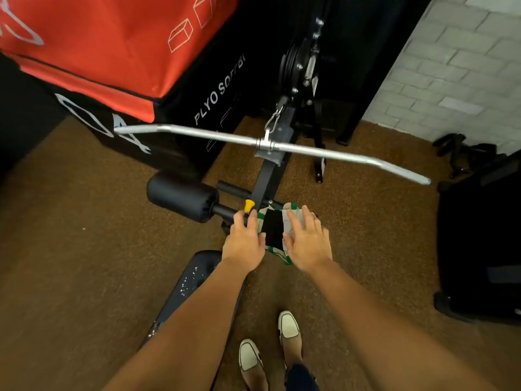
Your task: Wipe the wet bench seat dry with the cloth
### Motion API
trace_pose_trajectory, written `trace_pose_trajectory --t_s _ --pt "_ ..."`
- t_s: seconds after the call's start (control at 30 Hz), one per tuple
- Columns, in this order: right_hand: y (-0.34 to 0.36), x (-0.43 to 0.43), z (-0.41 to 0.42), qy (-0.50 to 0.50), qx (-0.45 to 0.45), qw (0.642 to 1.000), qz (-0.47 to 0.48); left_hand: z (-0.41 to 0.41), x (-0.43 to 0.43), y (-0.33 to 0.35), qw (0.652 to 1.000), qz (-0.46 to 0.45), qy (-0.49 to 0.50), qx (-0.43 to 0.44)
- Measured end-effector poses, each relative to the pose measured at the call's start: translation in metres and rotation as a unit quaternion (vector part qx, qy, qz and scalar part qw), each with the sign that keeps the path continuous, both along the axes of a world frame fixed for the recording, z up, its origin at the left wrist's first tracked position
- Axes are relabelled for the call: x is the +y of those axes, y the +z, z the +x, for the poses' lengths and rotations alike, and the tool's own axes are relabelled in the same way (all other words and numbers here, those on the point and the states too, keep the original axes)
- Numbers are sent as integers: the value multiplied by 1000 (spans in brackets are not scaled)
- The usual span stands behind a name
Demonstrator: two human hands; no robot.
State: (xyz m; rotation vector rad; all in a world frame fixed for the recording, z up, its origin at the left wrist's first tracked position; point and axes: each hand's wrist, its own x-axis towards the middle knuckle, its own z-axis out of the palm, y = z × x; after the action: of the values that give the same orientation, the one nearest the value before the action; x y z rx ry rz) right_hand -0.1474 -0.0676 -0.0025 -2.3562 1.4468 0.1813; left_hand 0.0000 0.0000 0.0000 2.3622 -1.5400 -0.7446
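Head view: both arms reach forward.
Cloth (pixel 272 231): green-white, draped over the machine's right pad, beyond the seat.
Left hand (pixel 244 239): fingers spread flat on cloth's left edge.
Right hand (pixel 306 239): open, palm pressing cloth.
Bench seat (pixel 194 275): droplets visible, under left forearm.

bench seat (pixel 194 275) mostly under forearms, cloth (pixel 275 231) partly hand-covered
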Motion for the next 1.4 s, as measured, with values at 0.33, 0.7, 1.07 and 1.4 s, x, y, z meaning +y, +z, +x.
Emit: trace_pose_trajectory --t_s 0.33,0.7,1.07,1.4 --pt "-37 -9 4 -5 45 999 -23 -18 -23 -20 992 46 94 65" --pt "-52 -16 10 32 -192 979 -65 -19 -34 -25 966 63 194 158" --pt "-41 -8 46 84 -360 929 -22 17 8 -27 836 -21 372 403" --pt "-70 34 69 191 -276 939 79 25 87 -59 856 33 401 326"
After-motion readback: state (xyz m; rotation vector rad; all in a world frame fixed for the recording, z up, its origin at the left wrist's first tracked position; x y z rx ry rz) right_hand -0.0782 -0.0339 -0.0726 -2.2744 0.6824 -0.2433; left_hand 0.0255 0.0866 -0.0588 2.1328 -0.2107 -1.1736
